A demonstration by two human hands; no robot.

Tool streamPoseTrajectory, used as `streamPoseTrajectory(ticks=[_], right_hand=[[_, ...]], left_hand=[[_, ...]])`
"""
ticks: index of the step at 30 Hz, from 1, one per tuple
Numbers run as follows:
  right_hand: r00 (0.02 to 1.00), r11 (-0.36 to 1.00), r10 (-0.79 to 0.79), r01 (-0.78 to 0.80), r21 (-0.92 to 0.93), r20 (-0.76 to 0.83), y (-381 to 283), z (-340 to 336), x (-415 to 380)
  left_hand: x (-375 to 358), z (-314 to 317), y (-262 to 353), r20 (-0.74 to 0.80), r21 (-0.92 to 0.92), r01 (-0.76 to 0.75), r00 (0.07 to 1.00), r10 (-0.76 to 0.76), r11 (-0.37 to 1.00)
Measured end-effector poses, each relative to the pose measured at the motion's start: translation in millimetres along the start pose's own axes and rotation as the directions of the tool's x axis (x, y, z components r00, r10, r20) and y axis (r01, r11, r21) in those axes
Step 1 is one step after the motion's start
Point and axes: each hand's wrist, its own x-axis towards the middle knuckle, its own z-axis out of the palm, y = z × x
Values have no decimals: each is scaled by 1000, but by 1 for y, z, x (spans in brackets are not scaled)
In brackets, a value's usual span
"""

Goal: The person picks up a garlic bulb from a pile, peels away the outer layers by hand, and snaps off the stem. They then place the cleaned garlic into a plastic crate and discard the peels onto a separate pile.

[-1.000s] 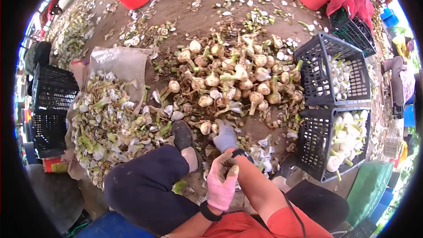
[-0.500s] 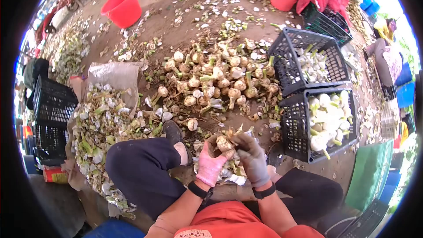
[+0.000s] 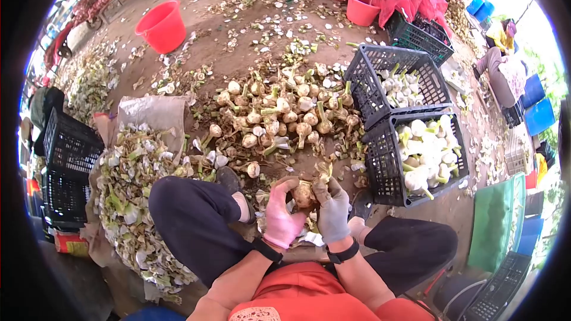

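Observation:
Between my hands is a garlic bulb (image 3: pixel 304 194) with brown, dirty outer skin. My left hand (image 3: pixel 282 214), in a pink glove, curls round its left side. My right hand (image 3: pixel 333 213), in a grey glove, closes at the bulb's right side, where a dry, pale leafy end (image 3: pixel 324 172) sticks up past the fingers. Exactly what the right fingertips pinch is partly hidden. Beyond the hands lies a heap of unpeeled garlic (image 3: pixel 279 110) with stalks on the ground. Loose white peelings (image 3: pixel 310 238) lie beneath my hands, between the feet.
At the right, a black crate (image 3: pixel 380 166) holds cleaned white garlic, and another crate (image 3: pixel 357 77) behind it holds more. Peelings (image 3: pixel 134 190) cover a sheet on the left. Two red buckets (image 3: pixel 162 28) (image 3: pixel 361 9) stand farther back. A person (image 3: pixel 505 77) sits at far right.
The view has shifted slightly, so the crates appear farther left and the background lower. My right hand has turned upward beside the bulb, and the leafy end now stands higher.

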Motion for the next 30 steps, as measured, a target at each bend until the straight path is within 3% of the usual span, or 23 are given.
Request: streamPoseTrajectory(ticks=[6,8,10,11,12,14,16,18,19,20,21,22,23,24,25,26,27,28,30], right_hand=[[1000,997,3,-3,-75,0,4,4,-1],[995,939,-98,93,-332,1,2,2,-2],[994,955,-97,80,-285,-45,9,-2,-4],[991,969,-93,69,-236,-92,11,-3,-4],[992,969,-93,70,-237,-88,10,-5,-3],[992,954,-97,71,-293,-75,8,-8,-3],[992,965,-102,79,-252,-79,4,-10,-1],[991,954,-134,127,-273,-9,6,-20,3],[991,954,-136,128,-270,-9,5,-24,2],[999,972,-38,39,-232,8,2,-28,1],[998,979,59,-52,-195,29,0,-30,0],[998,980,57,-51,-191,25,-2,-33,-3],[997,990,40,-31,-138,67,-4,-35,-4],[994,996,20,-11,-84,108,-7,-35,-6],[994,999,41,-40,-20,101,-10,-33,-8],[995,999,39,-38,-17,96,-9,-35,-8],[992,997,73,-72,-10,100,-8,-36,-8],[989,994,107,-107,-3,106,-7,-36,-8],[987,991,130,-132,23,97,-9,-30,-8]], left_hand=[[-3,-6,-4,55,-200,250,968,-244,947],[0,-7,-2,81,-272,296,955,-284,916],[4,-13,1,329,-605,570,815,-477,556],[4,-15,-2,369,-628,570,818,-442,531],[3,-17,-4,366,-630,567,819,-442,531],[1,-22,-3,495,-635,691,707,-504,346],[-7,-17,-19,521,-672,672,727,-446,311],[-1,-21,-8,663,-673,739,622,-416,32],[0,-23,-5,674,-633,771,595,-438,74],[2,-25,-9,674,-631,772,595,-438,77],[4,-28,-16,763,-580,814,531,-369,-29],[7,-29,-20,839,-512,849,462,-289,-129],[9,-27,-12,803,-466,885,410,-432,-27],[9,-26,-8,805,-462,887,407,-431,-24],[7,-26,-6,749,-471,879,441,-495,71],[6,-25,-3,686,-469,868,476,-550,165],[7,-27,5,673,-583,803,565,-477,128],[5,-24,4,674,-580,804,563,-479,129],[3,-17,1,525,-611,671,740,-421,419]])
